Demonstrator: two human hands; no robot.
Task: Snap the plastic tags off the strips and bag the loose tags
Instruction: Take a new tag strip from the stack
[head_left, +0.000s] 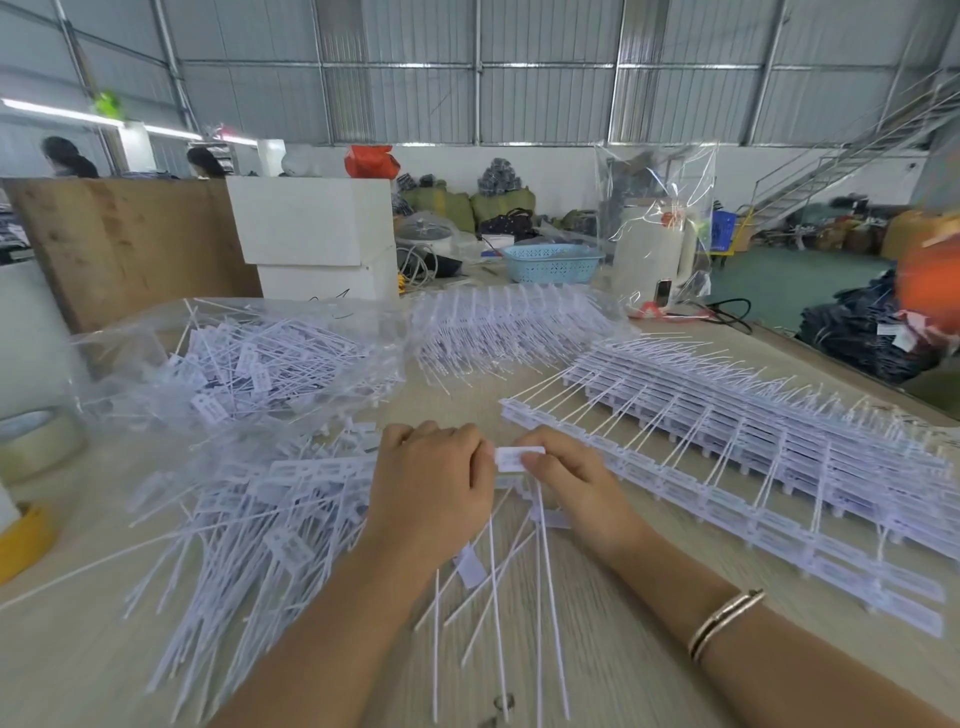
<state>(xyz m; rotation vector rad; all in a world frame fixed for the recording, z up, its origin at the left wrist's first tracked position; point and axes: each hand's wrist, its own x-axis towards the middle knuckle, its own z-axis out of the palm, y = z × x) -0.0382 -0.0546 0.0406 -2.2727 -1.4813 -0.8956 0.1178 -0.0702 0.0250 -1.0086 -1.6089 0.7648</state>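
Note:
My left hand (434, 478) and my right hand (569, 480) meet at the table's middle, both gripping one strip of white plastic tags (519, 460) whose thin tails hang toward me. A heap of loose white tags (249, 525) lies left of my hands. A clear plastic bag (244, 364) with several loose tags inside lies open at the back left. Stacked strips of tags (753, 452) run along the right side, and another pile of strips (509, 332) lies behind.
Rolls of tape (31, 441) and a yellow roll (26, 540) sit at the left edge. A white box (311, 228), a blue basket (553, 262) and a bagged white kettle (654, 249) stand at the back. The table's right edge runs diagonally.

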